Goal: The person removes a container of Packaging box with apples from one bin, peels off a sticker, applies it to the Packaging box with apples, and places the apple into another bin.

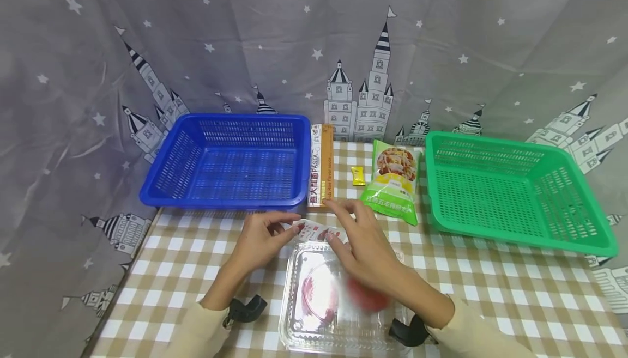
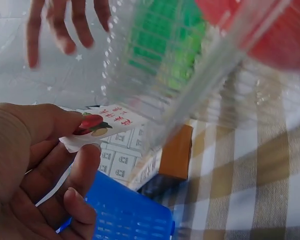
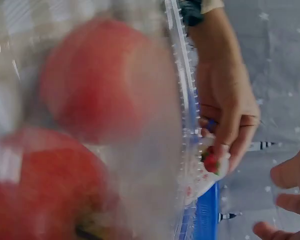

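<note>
"Left hand (image 1: 262, 238) pinching one end of a label (image 1: 313, 231), yeah?"

"Yep, thumb and fingers. Right hand (image 1: 360, 242) has its fingers loosely spread; can't tell if its thumb touches the label."

"Where's that label?"

"At the clear box's (image 1: 288, 303) far edge, long axis roughly along it, slanting slightly. Two red fruits (image 3: 105, 85) inside the box. Checked cloth (image 1: 186, 271) underneath, starry grey curtain (image 1: 275, 36) beyond."

"Else?"

"Past the box: one pasta carton (image 1: 322, 167), one yellow packet (image 1: 358, 176), one green bag (image 1: 392, 183); blue basket (image 1: 221, 204) left, green basket (image 1: 490, 236) right, one each."
</note>
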`<state>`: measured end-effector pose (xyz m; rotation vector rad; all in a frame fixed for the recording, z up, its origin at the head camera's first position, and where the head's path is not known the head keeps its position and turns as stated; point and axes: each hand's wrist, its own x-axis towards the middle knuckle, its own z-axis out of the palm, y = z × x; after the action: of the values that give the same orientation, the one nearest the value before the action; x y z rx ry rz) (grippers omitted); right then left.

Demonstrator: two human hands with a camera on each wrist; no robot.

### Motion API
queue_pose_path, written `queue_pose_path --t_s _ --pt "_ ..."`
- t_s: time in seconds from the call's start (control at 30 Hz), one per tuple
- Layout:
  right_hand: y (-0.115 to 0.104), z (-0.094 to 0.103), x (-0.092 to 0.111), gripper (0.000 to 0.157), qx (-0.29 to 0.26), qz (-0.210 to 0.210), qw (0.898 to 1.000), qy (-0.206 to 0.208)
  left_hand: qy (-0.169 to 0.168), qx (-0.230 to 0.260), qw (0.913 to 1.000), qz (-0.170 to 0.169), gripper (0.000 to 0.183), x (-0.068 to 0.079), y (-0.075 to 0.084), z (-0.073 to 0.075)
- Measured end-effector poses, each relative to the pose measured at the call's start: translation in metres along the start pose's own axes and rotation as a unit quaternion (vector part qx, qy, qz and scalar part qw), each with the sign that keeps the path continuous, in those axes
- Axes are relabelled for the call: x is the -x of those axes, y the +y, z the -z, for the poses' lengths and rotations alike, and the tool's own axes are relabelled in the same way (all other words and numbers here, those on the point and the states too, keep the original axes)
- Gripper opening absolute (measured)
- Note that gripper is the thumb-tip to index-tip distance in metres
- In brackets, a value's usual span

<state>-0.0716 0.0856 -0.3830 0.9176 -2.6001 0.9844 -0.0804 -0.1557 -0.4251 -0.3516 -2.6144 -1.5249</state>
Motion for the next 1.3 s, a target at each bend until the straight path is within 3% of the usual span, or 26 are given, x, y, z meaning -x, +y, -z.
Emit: queue_pose_path --t_s 0.17,0.4,0.77,1.07,1.3 --pt "0.001 -0.011 -0.012 0.035 0.010 0.013 1.000 0.006 -0.001 0.008 0.9999 -0.010 0.018 0.000 0.006 -0.002" --pt "0.001 -0.018 -0.026 0.022 0.027 0.013 1.000 0.004 -0.013 0.033 0.9991 -0.021 0.020 0.000 0.013 -0.003" --pt "0.006 -0.023 -0.031 0.013 0.028 0.020 0.999 0.008 -0.023 0.100 0.9947 0.003 0.020 0.002 0.015 -0.004" --pt "0.006 -0.024 -0.032 0.009 0.031 0.029 0.999 0.021 -0.022 0.110 0.9937 0.002 0.022 0.003 0.014 -0.002" --pt "0.008 -0.022 -0.028 0.010 0.025 0.023 0.999 0.040 -0.036 0.128 0.9907 0.026 0.025 0.004 0.011 -0.001"
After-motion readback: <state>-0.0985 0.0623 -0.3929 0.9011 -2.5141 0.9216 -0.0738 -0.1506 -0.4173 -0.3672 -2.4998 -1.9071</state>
